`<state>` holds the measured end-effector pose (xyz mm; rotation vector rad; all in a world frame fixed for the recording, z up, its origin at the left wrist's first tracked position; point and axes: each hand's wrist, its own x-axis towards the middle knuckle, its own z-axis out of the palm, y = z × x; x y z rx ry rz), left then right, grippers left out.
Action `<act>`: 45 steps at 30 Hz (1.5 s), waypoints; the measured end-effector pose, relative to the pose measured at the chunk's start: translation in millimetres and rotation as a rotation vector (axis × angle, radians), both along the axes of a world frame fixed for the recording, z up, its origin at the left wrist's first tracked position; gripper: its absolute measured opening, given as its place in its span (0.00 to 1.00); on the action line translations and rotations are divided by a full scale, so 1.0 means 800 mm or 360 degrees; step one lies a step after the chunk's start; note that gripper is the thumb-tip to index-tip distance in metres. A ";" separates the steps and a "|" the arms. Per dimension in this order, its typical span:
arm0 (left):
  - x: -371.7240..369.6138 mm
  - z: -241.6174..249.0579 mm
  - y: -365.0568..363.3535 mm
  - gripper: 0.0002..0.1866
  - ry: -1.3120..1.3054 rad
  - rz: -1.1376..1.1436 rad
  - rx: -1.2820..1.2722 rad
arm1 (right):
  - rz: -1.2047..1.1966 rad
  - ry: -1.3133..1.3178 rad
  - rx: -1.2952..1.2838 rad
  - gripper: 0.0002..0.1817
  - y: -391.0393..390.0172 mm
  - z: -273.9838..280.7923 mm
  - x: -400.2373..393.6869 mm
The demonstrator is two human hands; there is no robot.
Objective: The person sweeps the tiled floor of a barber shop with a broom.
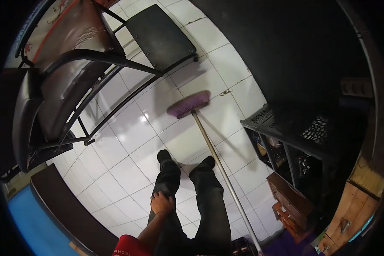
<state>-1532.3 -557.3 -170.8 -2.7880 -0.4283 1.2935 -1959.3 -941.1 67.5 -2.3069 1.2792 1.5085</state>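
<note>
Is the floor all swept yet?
The white tiles near the feet look clean. The purple broom rests on the floor ahead; the left hand sits on the thigh. A small bit beside the broom head and under the chairs remain.

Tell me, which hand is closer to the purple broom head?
Left, of what shows. The left hand rests on the thigh, well back from the purple bristled broom head. The right hand is out of view down the grey metal handle.
</note>
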 end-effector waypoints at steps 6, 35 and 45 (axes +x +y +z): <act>-0.027 0.009 -0.006 0.26 -0.0007 0.0004 -0.0078 | 0.0201 -0.0678 0.0090 0.30 0.038 -0.203 0.298; -0.006 0.181 -0.273 0.34 -0.0223 -0.0583 -0.1703 | -0.0332 -0.0487 0.0118 0.21 0.086 0.034 0.084; 0.330 0.374 -0.059 0.21 -0.2177 -0.0194 -0.1025 | -0.0349 -0.0520 0.0172 0.27 0.081 0.027 0.323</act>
